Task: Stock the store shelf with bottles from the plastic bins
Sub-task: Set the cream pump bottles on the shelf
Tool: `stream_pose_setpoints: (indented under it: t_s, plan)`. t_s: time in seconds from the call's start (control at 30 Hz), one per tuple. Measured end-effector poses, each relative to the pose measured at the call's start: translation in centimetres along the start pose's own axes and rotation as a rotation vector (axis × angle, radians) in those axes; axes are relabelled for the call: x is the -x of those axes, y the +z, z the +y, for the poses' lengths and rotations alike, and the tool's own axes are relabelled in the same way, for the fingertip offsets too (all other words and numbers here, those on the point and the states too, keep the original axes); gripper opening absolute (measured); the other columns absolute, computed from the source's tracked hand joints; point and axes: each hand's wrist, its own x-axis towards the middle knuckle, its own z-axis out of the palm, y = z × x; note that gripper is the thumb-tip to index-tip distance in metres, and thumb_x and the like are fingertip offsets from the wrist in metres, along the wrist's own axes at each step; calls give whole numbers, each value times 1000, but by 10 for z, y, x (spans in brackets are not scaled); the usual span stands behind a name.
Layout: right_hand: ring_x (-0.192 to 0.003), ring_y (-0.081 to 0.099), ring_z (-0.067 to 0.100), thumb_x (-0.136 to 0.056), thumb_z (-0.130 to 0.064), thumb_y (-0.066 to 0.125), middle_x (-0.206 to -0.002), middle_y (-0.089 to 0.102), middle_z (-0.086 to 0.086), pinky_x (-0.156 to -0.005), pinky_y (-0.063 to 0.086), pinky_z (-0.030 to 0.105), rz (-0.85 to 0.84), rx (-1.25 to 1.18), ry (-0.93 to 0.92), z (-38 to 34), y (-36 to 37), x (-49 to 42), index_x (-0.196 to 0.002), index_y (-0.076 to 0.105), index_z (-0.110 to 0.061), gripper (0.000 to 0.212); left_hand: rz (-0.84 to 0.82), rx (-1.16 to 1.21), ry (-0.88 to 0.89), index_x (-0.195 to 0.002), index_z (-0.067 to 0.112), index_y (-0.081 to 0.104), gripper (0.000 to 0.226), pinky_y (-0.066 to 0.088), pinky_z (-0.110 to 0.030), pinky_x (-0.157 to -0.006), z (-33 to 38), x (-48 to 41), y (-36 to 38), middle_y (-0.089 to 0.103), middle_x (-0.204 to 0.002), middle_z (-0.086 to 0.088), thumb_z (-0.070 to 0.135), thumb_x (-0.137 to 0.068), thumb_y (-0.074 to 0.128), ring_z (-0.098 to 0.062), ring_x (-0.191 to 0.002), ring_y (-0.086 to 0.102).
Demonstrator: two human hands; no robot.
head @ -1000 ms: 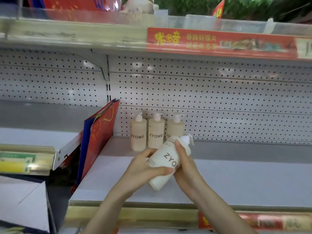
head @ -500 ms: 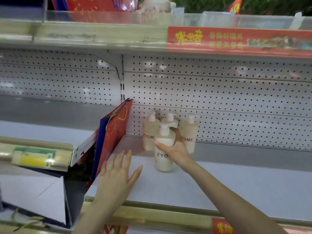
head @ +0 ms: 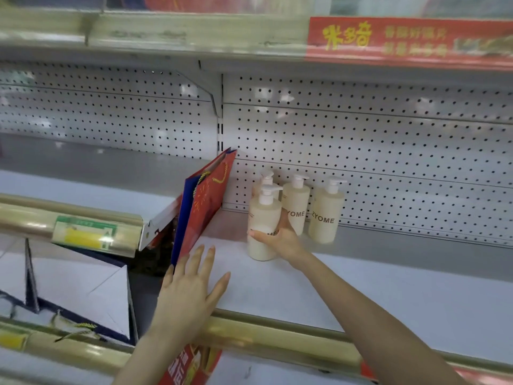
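A cream pump bottle [head: 263, 218] stands upright on the white shelf [head: 388, 295], in front of the leftmost bottle of a back row. My right hand [head: 280, 237] grips its lower body, thumb across the label. Behind it stand three more cream ZYOME pump bottles: one mostly hidden [head: 265, 180], one in the middle [head: 296, 207] and one at the right [head: 325, 215], all against the pegboard. My left hand [head: 191, 287] hovers flat with spread fingers over the shelf's front left corner, holding nothing.
A red and blue gift bag [head: 202, 207] leans at the shelf's left end. The gold price rail [head: 277, 337] runs along the front edge. A lower shelf with a white box [head: 83, 290] lies to the left. An upper shelf with a red banner [head: 402, 37] overhangs.
A second ago both hands held the bottle tilted above the shelf. It now stands upright in front of the back row, held by my right hand alone; my left hand let go and opened.
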Motion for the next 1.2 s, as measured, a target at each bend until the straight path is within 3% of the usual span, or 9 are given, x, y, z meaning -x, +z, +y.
stream_pose_setpoints:
  t_s: [0.3, 0.4, 0.47, 0.57, 0.67, 0.73, 0.97, 1.1, 1.2]
  plan:
    - [-120, 50, 21, -82, -17, 72, -124, 50, 3, -91, 40, 25, -72, 39, 139, -6, -9, 14, -135, 28, -6, 70, 38, -21, 31, -140, 15, 44, 95, 40, -50, -100, 28, 11, -7, 48, -141, -9, 70, -83, -9, -33, -125, 49]
    - [-129, 40, 22, -89, -22, 63, -132, 43, 6, -94, 35, 24, -107, 134, 137, -13, -24, 38, -139, 25, -2, 66, 7, -29, 18, -131, 11, 54, 88, 47, -55, -90, 41, 19, -11, 57, -131, -12, 66, -89, 0, -36, -115, 57]
    - [-133, 35, 24, -93, -31, 56, -143, 36, 10, -101, 32, 29, -101, 361, 55, -12, -44, 58, -142, 24, -5, 63, 1, -50, 14, -124, 9, 60, 84, 51, -56, -83, 52, 25, -12, 63, -123, -13, 63, -92, 5, -37, -106, 62]
    - [-141, 19, 24, -95, -49, 41, -155, 19, 5, -113, 21, 46, -84, 803, -39, -5, -82, 95, -148, 17, -17, 66, 17, -57, 27, -127, 9, 57, 89, 47, -56, -87, 73, 37, -15, 60, -126, -14, 65, -89, 0, -37, -111, 59]
    - [-146, 2, 24, -88, -68, 18, -159, 4, 1, -115, 4, 53, -71, 1029, -39, 2, -121, 141, -150, 10, -22, 78, 44, -57, 31, -132, 7, 53, 91, 44, -58, -91, 98, 52, -14, 57, -129, -16, 66, -88, -1, -39, -115, 56]
    - [-146, -1, 23, -75, -73, 0, -159, 2, 1, -114, -1, 53, -35, 1111, -45, 8, -150, 174, -151, 8, -25, 90, 51, -58, 30, -133, 7, 52, 89, 44, -58, -91, 118, 66, -14, 56, -130, -17, 66, -89, 2, -39, -116, 55]
    - [-146, -2, 26, -64, -78, -23, -159, 4, 1, -114, -5, 54, 83, 1240, 5, 37, -250, 260, -151, 9, -29, 105, 113, -45, 37, -140, 10, 43, 85, 34, -58, -100, 175, 134, -11, 46, -141, -15, 68, -88, 7, -38, -127, 45]
    - [-146, -3, 27, -65, -78, -21, -159, 2, 1, -114, -1, 55, 124, 1283, 58, 43, -295, 296, -151, 7, -28, 103, 145, -48, 11, -140, 12, 42, 74, 35, -57, -100, 188, 174, -11, 44, -143, -13, 60, -86, 24, -38, -128, 42]
    - [-146, -2, 28, -60, -80, -27, -159, 3, 2, -113, 3, 57, 143, 1299, 91, 47, -316, 320, -151, 8, -28, 111, 146, -54, 0, -140, 11, 42, 74, 33, -56, -102, 194, 197, -13, 45, -142, -15, 59, -86, 24, -39, -128, 42]
